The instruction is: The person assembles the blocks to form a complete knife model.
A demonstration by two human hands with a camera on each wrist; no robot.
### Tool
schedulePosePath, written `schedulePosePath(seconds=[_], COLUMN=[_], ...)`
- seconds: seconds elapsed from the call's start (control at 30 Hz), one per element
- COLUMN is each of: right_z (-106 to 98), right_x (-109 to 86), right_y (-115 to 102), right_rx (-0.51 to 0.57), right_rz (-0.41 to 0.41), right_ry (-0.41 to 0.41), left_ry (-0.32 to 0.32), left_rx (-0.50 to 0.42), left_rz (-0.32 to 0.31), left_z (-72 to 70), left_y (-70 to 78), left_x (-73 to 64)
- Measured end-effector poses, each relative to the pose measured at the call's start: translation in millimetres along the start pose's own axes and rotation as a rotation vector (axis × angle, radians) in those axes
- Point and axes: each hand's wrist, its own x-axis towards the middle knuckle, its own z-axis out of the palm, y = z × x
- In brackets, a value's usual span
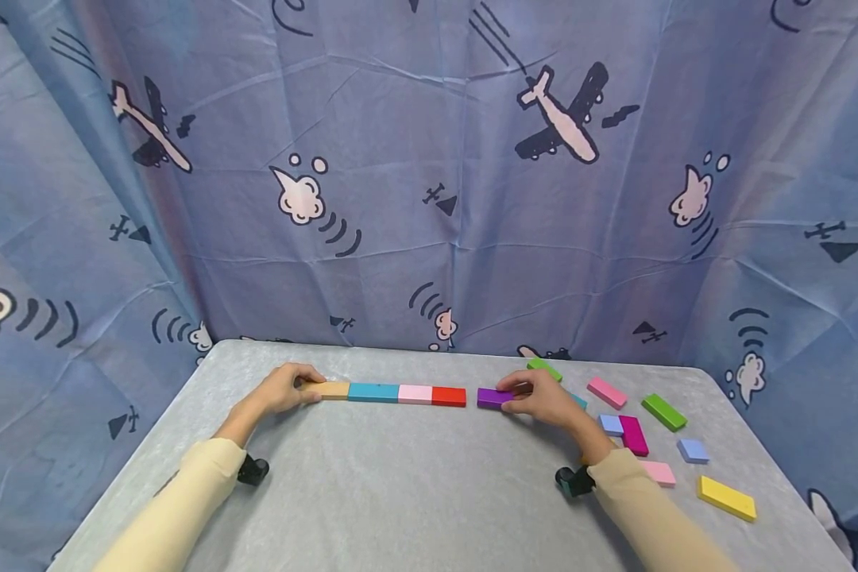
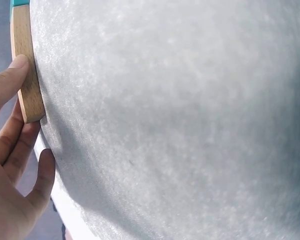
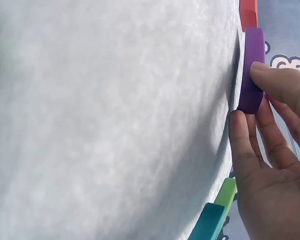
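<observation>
A row of flat blocks lies end to end on the table: a bare wooden block (image 1: 334, 390), a teal block (image 1: 373, 392), a pale pink block (image 1: 415, 394) and a red block (image 1: 448, 396). My left hand (image 1: 286, 388) holds the wooden block at the row's left end, thumb on its near side and fingers at its far side and end. A purple block (image 1: 491, 398) is pinched between the thumb and fingers of my right hand (image 1: 546, 399). In the head view a small gap separates it from the red block. The right wrist view shows the purple block (image 3: 251, 75) close to the red one.
Loose blocks lie around my right forearm, among them a green block (image 1: 663, 412), a pink block (image 1: 607, 392), a magenta block (image 1: 634, 436), a light blue block (image 1: 693, 451) and a yellow block (image 1: 726, 499). A patterned curtain (image 1: 415, 159) hangs behind the grey table (image 1: 400, 492).
</observation>
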Motion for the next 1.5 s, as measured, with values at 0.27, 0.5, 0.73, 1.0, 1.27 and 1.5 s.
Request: schedulePosePath(seconds=[0.27,0.5,0.73,1.0,1.27,1.5], right_z=[3.8,8.0,12.2,16.0,16.6,17.1], right_x=[4.6,9.7,13.0,15.3,15.7,16.0], right_y=[-3.6,-3.1,-5.1,-9.2,-6.9,-8.4], right_rx=[-0.015,-0.016,-0.012,-0.032,-0.034,-0.04], right_rz=[0.029,0.071,0.064,0.083,0.1,0.112], right_ry=[-0.011,-0.012,-0.003,0.016,0.03,0.031], left_ry=[0.008,0.004,-0.003,-0.003,-0.002,-0.005], left_rx=[0.007,0.006,0.004,0.007,0.011,0.013], left_rz=[0.002,-0.005,0.007,0.003,-0.003,0.002], left_z=[1.4,0.9,0.2,0.2,0.4,1.0], left_y=[-0.4,-1.1,-1.9,0.4,0.0,-2.4], left_x=[1.4,1.0,0.4,0.1,1.4,1.6])
